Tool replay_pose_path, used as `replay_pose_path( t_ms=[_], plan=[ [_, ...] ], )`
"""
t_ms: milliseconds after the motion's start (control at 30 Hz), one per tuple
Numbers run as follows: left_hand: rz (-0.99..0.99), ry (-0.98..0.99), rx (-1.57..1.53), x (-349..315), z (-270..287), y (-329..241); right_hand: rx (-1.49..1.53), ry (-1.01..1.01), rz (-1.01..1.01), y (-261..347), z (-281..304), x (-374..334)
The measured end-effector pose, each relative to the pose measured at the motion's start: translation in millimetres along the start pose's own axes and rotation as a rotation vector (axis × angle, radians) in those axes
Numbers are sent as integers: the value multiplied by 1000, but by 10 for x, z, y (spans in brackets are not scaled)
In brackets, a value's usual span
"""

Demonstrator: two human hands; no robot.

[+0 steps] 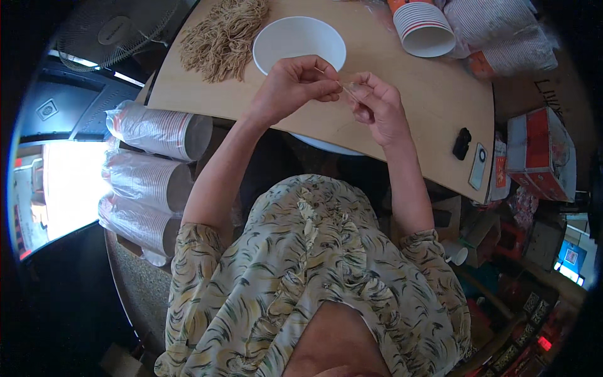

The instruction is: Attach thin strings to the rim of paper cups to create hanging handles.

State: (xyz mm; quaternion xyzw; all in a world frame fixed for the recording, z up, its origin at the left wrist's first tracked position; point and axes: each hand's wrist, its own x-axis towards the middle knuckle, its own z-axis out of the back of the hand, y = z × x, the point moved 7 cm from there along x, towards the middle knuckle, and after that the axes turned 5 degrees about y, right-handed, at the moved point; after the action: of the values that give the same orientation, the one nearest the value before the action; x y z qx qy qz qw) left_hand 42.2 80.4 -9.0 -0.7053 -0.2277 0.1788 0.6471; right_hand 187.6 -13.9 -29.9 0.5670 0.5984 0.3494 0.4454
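Note:
My left hand (295, 88) and my right hand (378, 107) meet over the near part of the table, just in front of a white bowl (299, 44). Both are closed in a pinch, fingertips almost touching. Between them runs a thin pale strand (345, 87), too fine for me to tell its exact kind. Left of the bowl lies a heap of tan, string-like strands (221, 39), tangled together. The bowl's near rim is partly covered by my left hand.
Stacked paper cups (429, 31) and more in plastic wrap (515, 53) stand at the table's back right. A black object (461, 144) and a phone-like slab (478, 166) lie near its right edge. Wrapped cup stacks (147, 179) sit left; a fan (116, 30) is behind.

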Motion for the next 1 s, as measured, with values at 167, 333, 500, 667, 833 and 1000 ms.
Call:
replay_pose_path(
  t_ms=[167, 333, 500, 667, 833, 1000],
  plan=[
    [11, 19, -19, 8, -12, 17, -29, -39, 22, 77, 25, -18],
    [6, 20, 0, 25, -25, 24, -271, -31, 96, 144, -54, 16],
    [4, 27, 15, 21, -22, 15, -316, -75, 119, 115, -58, 35],
    [24, 19, 5, 4, -11, 0, -247, -135, 151, 120, -36, 33],
    [24, 17, 64, 1, -4, 1, -241, -167, 155, 147, -12, 10],
    [-69, -5, 104, 18, -46, -30, -234, -214, 157, 169, 24, -28]
  ],
)
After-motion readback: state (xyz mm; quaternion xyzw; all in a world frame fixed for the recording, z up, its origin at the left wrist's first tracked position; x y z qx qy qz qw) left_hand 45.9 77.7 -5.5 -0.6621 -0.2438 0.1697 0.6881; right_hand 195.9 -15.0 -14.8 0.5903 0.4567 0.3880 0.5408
